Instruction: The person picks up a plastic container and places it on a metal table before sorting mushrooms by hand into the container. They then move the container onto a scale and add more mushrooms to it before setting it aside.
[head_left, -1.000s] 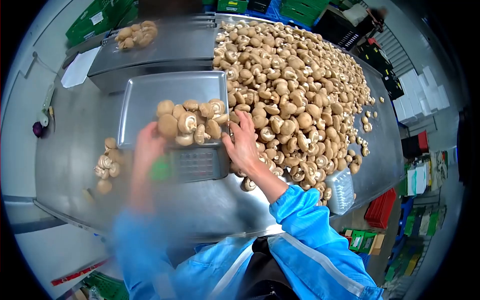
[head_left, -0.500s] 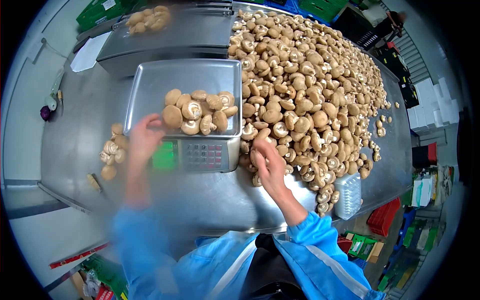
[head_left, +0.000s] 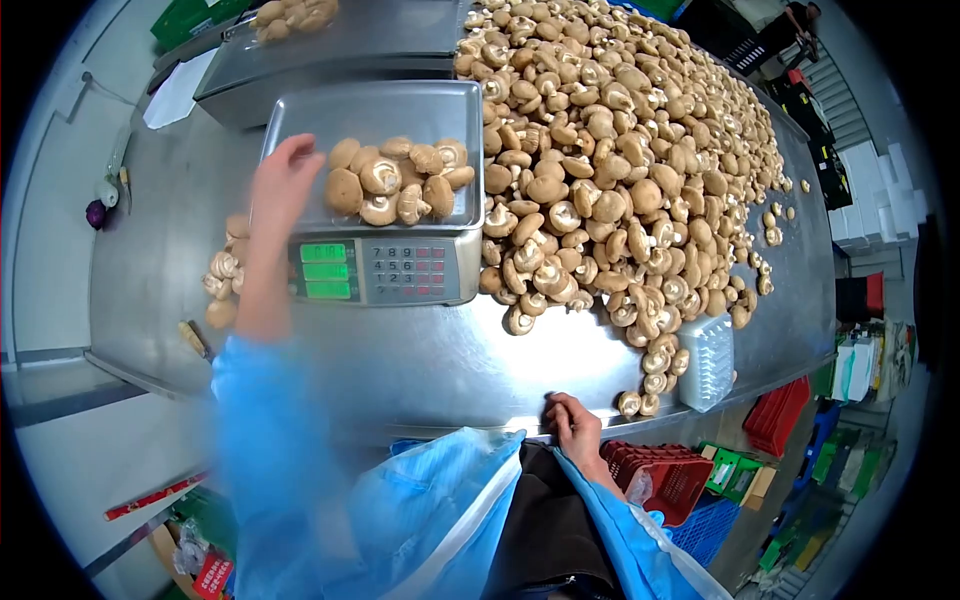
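Observation:
My left hand [head_left: 287, 185] is over the left side of the scale's metal pan [head_left: 380, 105], fingers apart and holding nothing visible, just left of a small heap of brown shiitake mushrooms [head_left: 381, 176]. Some mushrooms there lie cap up, others stem up. Below the pan, the scale's panel [head_left: 410, 272] has lit green displays and a keypad. My right hand [head_left: 575, 428] rests at the table's front edge, fingers curled, with nothing visible in it. A large pile of shiitake mushrooms [head_left: 620, 150] spreads to the right of the scale.
A few mushrooms [head_left: 222, 275] and a knife [head_left: 195, 338] lie left of the scale. Stacked clear plastic trays [head_left: 707, 362] stand near the front edge of the metal table [head_left: 450, 370]. A red crate [head_left: 660, 475] is below. Another person [head_left: 790, 30] stands at the far right.
My right hand has left the pile and drawn back to the table's edge. My left hand has moved up over the pan's left side. The view has shifted slightly.

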